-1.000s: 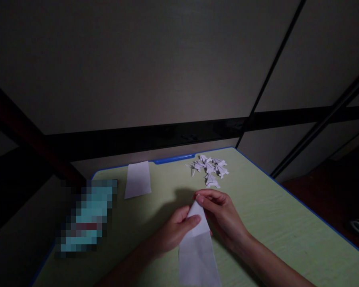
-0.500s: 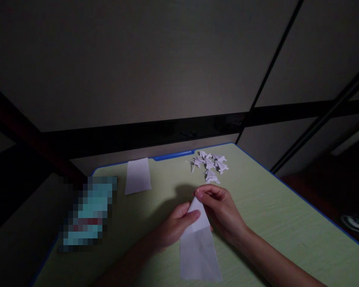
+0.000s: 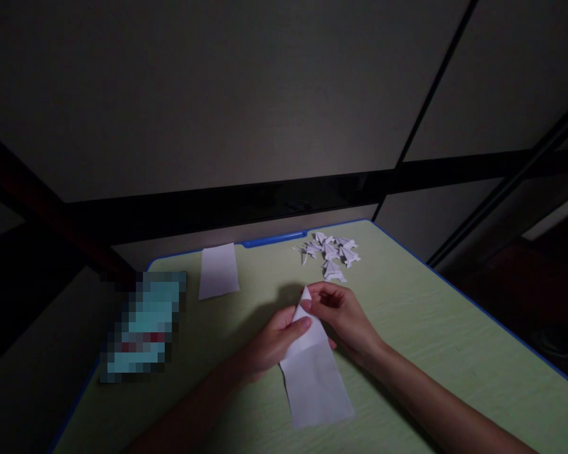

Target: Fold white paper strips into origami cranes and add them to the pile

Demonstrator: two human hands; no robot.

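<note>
A white sheet of paper (image 3: 316, 384), its far end folded to a point, is held between both hands just above the table. My left hand (image 3: 277, 340) is closed on the paper's left side, thumb lying across the folded part and fingers underneath. With thumb and fingers, my right hand (image 3: 343, 318) pinches the right slanted edge a little below the tip. Beyond the hands lies a cluster of several small folded white paper figures (image 3: 331, 252), some with pleated, pointed ends. The fingers beneath the sheet are mostly hidden.
A flat white sheet (image 3: 218, 271) lies at the table's far left. Nearer on the left is a pixelated turquoise object (image 3: 144, 325). The pale green table (image 3: 435, 340) has a blue edge and a blue groove (image 3: 274, 239) at the back, against dark cabinet panels (image 3: 246, 101).
My right thumb and fingers have slid from the tip down the right edge, uncovering the sharp point. The sheet's near end has swung slightly to the right.
</note>
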